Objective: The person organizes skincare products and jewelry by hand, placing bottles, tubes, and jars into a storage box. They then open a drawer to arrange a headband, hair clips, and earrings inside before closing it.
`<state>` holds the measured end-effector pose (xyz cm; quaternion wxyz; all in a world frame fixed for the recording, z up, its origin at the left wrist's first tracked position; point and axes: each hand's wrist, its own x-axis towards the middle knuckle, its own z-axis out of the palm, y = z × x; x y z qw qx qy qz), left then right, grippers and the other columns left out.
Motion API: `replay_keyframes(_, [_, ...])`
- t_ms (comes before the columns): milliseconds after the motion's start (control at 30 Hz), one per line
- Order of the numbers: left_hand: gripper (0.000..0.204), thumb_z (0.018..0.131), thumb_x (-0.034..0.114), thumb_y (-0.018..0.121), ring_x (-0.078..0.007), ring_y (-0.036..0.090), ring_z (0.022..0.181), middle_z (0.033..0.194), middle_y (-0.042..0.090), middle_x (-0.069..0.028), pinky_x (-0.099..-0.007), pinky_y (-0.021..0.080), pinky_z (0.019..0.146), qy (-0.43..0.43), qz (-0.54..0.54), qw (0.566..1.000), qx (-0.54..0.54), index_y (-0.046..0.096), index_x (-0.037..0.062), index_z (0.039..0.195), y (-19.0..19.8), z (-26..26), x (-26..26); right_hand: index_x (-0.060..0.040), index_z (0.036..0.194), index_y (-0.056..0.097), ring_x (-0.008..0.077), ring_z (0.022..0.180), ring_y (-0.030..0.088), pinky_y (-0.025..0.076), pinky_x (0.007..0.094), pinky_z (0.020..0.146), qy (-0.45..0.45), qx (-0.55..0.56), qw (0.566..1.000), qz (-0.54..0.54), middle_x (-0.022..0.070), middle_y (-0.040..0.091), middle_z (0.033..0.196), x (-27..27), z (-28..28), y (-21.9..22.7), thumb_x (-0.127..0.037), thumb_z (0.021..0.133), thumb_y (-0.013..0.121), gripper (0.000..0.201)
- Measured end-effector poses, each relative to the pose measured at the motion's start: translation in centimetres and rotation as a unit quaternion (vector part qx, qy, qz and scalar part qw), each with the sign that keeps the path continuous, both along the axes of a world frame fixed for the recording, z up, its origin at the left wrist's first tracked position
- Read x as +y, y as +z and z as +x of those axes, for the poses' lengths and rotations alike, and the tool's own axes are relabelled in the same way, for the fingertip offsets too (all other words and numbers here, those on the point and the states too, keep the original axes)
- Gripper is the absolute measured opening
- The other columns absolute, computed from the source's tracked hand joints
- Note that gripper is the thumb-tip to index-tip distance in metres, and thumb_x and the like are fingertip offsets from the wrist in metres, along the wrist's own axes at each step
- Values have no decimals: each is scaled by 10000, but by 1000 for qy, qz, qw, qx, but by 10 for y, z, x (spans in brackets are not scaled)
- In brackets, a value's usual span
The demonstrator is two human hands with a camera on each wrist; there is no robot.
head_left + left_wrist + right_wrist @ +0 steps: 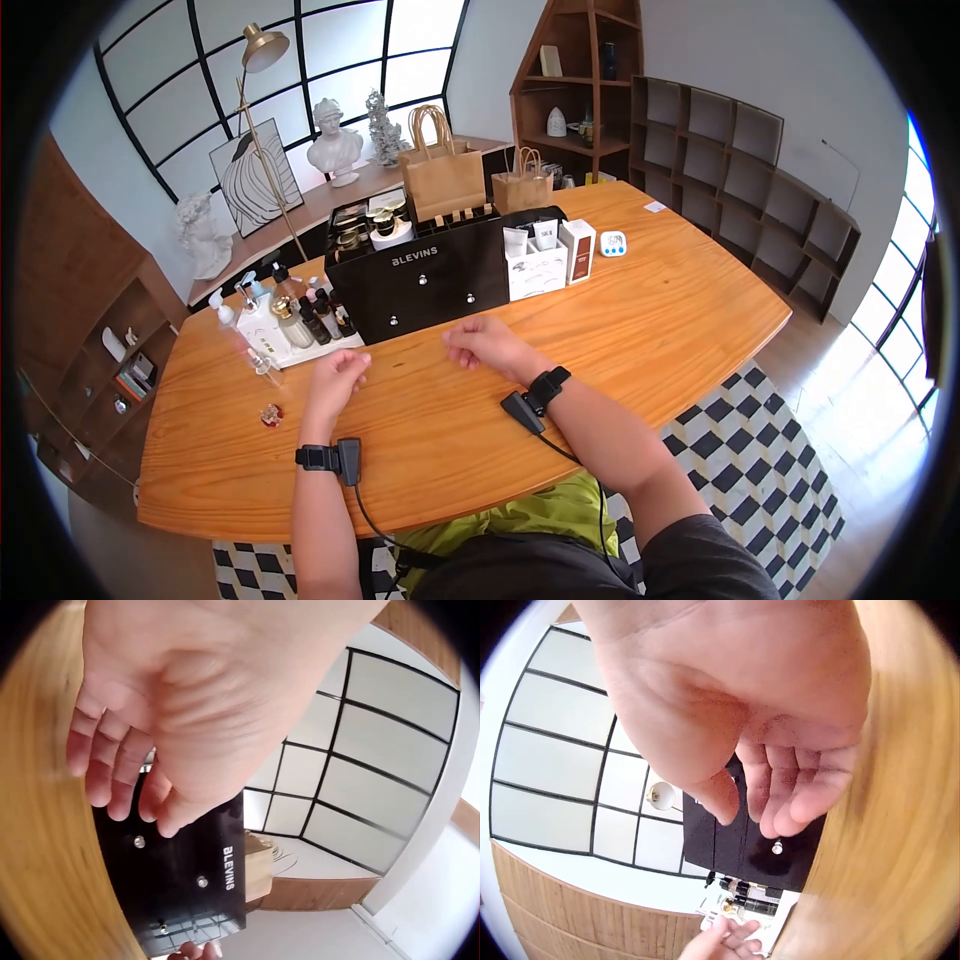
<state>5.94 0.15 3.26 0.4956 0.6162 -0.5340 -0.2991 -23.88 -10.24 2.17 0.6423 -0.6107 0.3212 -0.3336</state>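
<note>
My left hand [336,388] hovers close over the wooden table, its fingers loosely bent and nothing in them. To its right, my right hand [492,345] is likewise bare, fingers relaxed, near the lower front of a black cosmetics organizer [385,300]. That organizer has BLEVINS lettering and several clear drawer knobs [202,882] on its front. Jars [385,222] fill its top left. Just beyond the left hand, a white tray [265,335] carries several bottles [290,322]. In the right wrist view, the right fingertips [787,823] overlap the organizer's front.
A small red-and-gold trinket [271,415] lies left of the left hand, with a clear glass bottle [262,364] behind it. Paper bags [445,180] rise behind the organizer. Right of it stand a white holder with tubes [538,274], a box [578,250] and a white timer [613,244].
</note>
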Motion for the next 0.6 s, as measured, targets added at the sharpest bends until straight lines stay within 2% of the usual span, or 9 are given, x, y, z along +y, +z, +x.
replay_keyframes(133, [212, 1020, 264, 730, -54, 605, 740, 835, 685, 41, -224, 458, 664, -35, 68, 996, 35, 720, 54, 992, -20, -1, 8, -14, 922, 729, 101, 642, 627, 507, 268, 585, -101, -34, 993, -42, 45, 707, 776, -13, -6, 3, -236, 1003, 742, 237])
replay_keyframes(233, [216, 1018, 252, 731, -63, 613, 755, 843, 694, 29, -235, 477, 691, -31, 65, 997, 23, 732, 37, 1004, -28, 2, 3, 26, 988, 742, 105, 646, 650, 520, 275, 594, -295, -48, 943, -145, 58, 731, 814, -30, -19, 8, -201, 988, 745, 227])
replay_keyframes(267, [222, 1014, 248, 734, -71, 613, 753, 848, 699, 21, -244, 483, 693, -36, 60, 997, 18, 737, 26, 1006, -27, 2, 3, 26, 988, 742, 105, 646, 650, 520, 275, 594, -295, -43, 942, -153, 58, 731, 814, -41, -27, 11, -201, 988, 745, 227])
replay_keyframes(333, [229, 1010, 244, 737, -78, 613, 751, 853, 704, 12, -253, 490, 695, -39, 52, 998, 23, 742, 16, 1008, -31, 2, 3, 10, 1003, 748, 175, 718, 707, 559, 316, 671, -411, -64, 881, -225, 87, 750, 839, -65, -46, 16, -192, 961, 760, 207])
replay_keyframes(400, [214, 1008, 241, 736, -84, 604, 756, 872, 712, 8, -250, 487, 699, -62, 45, 997, 2, 743, 29, 988, -35, 5, 1, -8, 1049, 747, 288, 841, 745, 581, 379, 787, -484, 24, 805, -343, 123, 766, 892, -99, -65, 19, -193, 938, 762, 217])
replay_keyframes(433, [214, 1008, 241, 736, -84, 604, 756, 872, 712, 8, -250, 487, 699, -61, 43, 997, 8, 743, 29, 988, -35, 4, 1, -11, 1120, 735, 362, 1023, 723, 563, 430, 923, -484, 99, 795, -352, 168, 764, 1045, -97, -73, 32, -195, 918, 762, 274])
replay_keyframes(467, [224, 1003, 240, 742, -90, 604, 747, 858, 708, 1, -258, 490, 695, -61, 41, 997, -13, 745, 17, 995, -33, 2, 2, -11, 1120, 735, 362, 1023, 723, 563, 430, 923, -481, 102, 795, -355, 168, 764, 1045, -102, -77, 39, -195, 918, 762, 274])
replay_keyframes(533, [234, 998, 239, 748, -97, 603, 738, 844, 703, -6, -267, 494, 690, -60, 38, 997, -29, 746, 5, 1001, -32, 1, 2, -6, 1182, 717, 354, 1124, 693, 547, 451, 979, -463, 240, 739, -428, 187, 729, 1187, -114, -84, 53, -194, 911, 761, 333])
replay_keyframes(600, [291, 983, 267, 764, -123, 644, 781, 875, 727, -40, -291, 521, 729, -63, 37, 997, -39, 749, -20, 1031, -34, 2, 1, -5, 1215, 713, 349, 1198, 664, 532, 456, 1021, -432, 251, 745, -441, 198, 697, 1268, -130, -88, 58, -183, 904, 759, 361])
